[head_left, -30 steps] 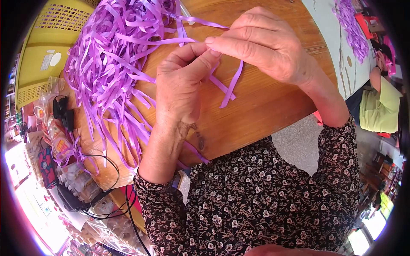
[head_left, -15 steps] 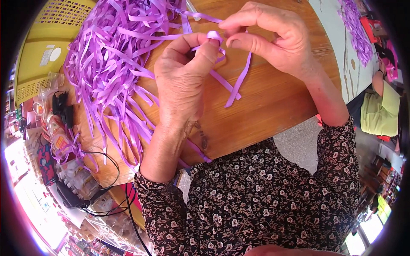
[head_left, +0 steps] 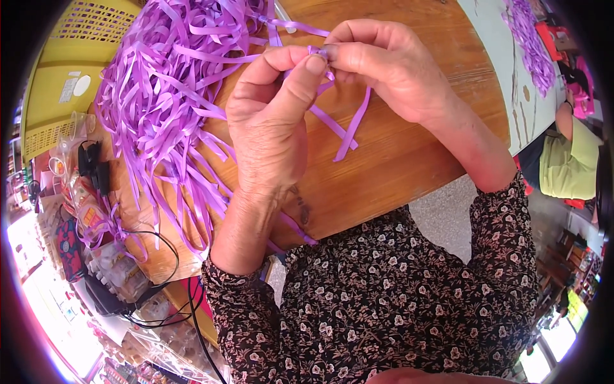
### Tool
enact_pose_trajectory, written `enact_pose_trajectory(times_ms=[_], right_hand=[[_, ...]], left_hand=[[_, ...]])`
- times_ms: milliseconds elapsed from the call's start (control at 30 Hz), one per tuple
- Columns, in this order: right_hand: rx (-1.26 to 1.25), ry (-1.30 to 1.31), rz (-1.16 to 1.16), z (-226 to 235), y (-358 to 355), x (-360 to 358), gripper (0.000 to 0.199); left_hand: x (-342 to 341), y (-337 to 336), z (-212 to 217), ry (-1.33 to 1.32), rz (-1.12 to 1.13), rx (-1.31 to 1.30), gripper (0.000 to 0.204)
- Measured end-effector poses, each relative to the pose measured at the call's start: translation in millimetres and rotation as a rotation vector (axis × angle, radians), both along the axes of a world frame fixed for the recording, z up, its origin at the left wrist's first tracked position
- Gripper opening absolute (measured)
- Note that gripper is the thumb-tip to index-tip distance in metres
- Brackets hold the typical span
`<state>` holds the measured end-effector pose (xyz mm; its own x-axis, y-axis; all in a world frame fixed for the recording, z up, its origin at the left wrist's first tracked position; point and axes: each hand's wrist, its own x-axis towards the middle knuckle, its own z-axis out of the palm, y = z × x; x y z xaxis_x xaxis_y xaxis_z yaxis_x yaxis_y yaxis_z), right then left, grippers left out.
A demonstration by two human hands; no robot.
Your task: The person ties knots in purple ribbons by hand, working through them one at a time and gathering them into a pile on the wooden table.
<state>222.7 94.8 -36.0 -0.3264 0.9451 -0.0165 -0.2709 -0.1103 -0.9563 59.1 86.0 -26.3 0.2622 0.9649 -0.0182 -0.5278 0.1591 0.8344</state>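
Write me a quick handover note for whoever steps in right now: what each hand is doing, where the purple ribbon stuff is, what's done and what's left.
Left hand: thumb and forefinger pinch a folded purple ribbon strip at its top, above the wooden table.
Right hand: fingertips closed on the same strip, meeting the left thumb.
Strip: two loose tails hang below the grip and cross over the table.
Supply: big pile of loose purple ribbons on the table to the left, beside a yellow basket.
Done: strip picked up and folded at the pinch.
Left: shaping looks unfinished; I can't tell whether a knot is formed. Most of the pile appears unworked.
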Motion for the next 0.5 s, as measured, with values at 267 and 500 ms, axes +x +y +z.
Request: enact_pose_trajectory(times_ms=[267,500], right_hand=[[0.738,-0.315,-0.374,-0.6,-2.3,-2.9,0.014],[0.76,-0.419,-0.287,11.6,-0.9,5.1,0.011]], left_hand=[[0.4,0.4,4.3,0.042,0.05,-0.106,0.011],[1.0,-0.1,5.9,0.08,0.021,-0.052,0.012]])
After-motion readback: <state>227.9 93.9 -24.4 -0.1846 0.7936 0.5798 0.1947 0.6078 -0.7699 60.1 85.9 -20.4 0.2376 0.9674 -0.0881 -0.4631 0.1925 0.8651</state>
